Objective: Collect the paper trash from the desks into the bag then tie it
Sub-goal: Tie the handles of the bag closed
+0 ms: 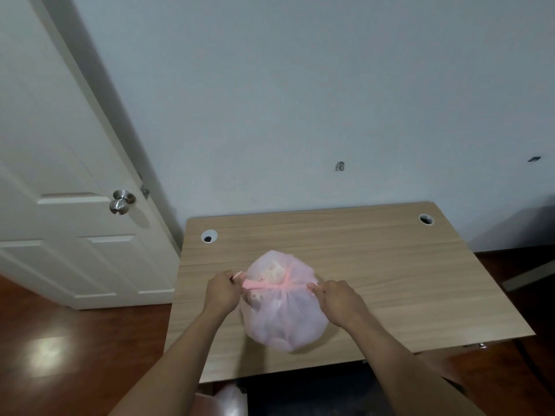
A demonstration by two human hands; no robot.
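The left grip [220, 291] and right grip [338, 301] are bare, as are both forearms [186, 349] to the view's edge.

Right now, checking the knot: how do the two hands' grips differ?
The left hand pinches a long visible stretch of pink tie; the right hand holds a short one. A tie end pokes above the left hand, none above the right hand. Both pinch ties at the bag top.
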